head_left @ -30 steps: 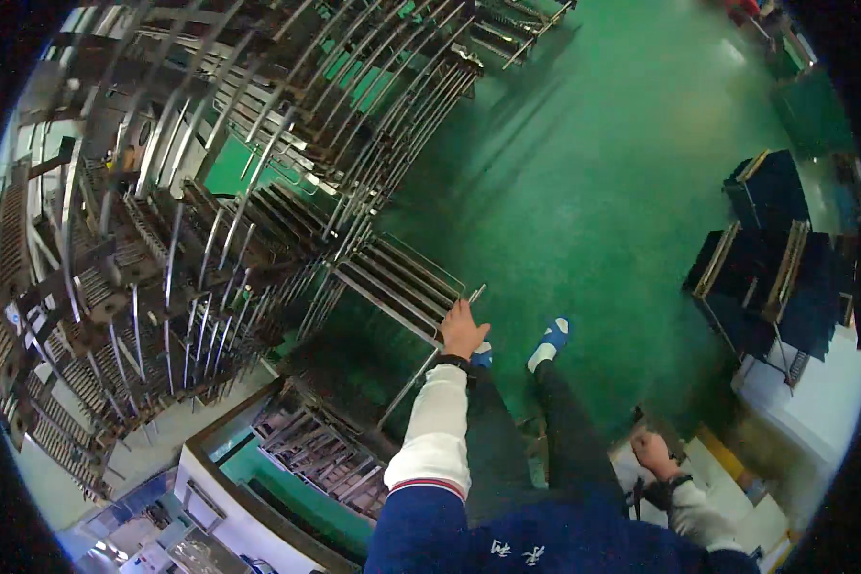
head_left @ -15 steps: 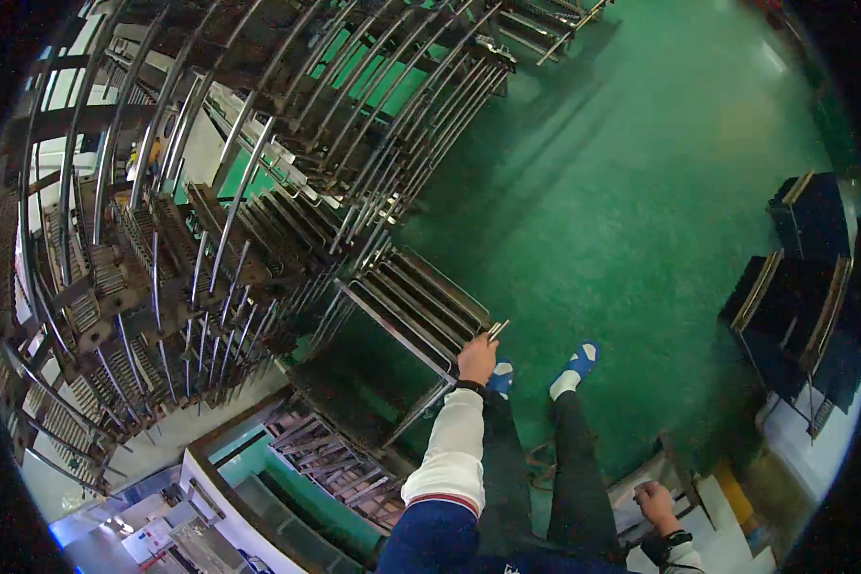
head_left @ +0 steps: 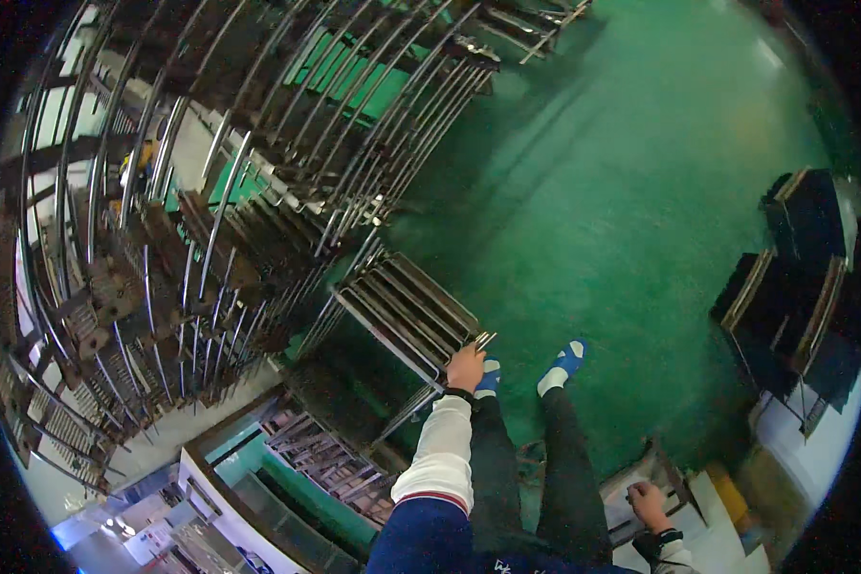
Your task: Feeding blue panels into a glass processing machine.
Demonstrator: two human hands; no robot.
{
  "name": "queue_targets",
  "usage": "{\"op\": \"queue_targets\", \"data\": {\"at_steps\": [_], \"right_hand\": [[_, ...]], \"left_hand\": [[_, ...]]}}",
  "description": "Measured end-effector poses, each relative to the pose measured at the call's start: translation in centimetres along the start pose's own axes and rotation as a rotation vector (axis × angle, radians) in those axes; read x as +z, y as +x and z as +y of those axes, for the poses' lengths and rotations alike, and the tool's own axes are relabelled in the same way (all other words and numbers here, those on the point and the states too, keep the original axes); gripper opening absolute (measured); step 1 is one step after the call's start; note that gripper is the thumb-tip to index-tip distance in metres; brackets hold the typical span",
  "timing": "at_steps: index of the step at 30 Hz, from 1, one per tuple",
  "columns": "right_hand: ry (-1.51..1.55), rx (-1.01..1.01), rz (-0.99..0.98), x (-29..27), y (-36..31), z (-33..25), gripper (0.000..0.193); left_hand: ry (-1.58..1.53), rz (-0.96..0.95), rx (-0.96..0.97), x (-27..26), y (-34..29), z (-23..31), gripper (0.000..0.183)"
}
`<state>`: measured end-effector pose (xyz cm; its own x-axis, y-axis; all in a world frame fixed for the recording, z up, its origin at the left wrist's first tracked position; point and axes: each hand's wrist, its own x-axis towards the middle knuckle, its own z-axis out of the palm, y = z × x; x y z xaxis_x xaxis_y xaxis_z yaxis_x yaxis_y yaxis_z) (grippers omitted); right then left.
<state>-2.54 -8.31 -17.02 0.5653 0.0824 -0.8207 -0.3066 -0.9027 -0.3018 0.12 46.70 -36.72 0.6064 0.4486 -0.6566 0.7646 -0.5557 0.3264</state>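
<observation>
Metal rack (head_left: pixel 409 314); left hand (head_left: pixel 466 368) grips its near corner; right hand (head_left: pixel 649 504) half curled, cannot tell if holding anything.

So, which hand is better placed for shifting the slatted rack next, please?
Probably the left hand: it is at the corner of the slatted rack, apparently gripping it. The right hand is away from it, beyond the legs.

I can't see how the bare left hand (head_left: pixel 466 369) grips the slatted brown metal rack (head_left: pixel 409 311); the white right sleeve (head_left: pixel 675 557) is cut off.
</observation>
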Motion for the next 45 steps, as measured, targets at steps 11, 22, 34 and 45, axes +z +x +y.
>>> {"op": "queue_targets", "data": {"at_steps": [11,22,34,45], "right_hand": [[0.077,-0.116,0.098,-4.9,1.0,-5.0,0.030],[0.390,0.127,0.325,-10.0,-2.7,-3.3,0.029],[0.507,0.338,0.447,-13.0,-3.0,-2.1,0.022],[0.823,0.281,0.584,-12.6,-5.1,0.0,0.025]], "left_hand": [[0.023,-0.028,0.298,-5.2,-5.8,4.6,0.038],[-0.103,-0.743,0.099,-9.3,-9.7,20.0,0.046],[0.182,-0.878,0.148,-14.1,-0.6,37.4,0.041],[0.422,-0.783,0.473,-5.0,4.2,57.5,0.037]]}}
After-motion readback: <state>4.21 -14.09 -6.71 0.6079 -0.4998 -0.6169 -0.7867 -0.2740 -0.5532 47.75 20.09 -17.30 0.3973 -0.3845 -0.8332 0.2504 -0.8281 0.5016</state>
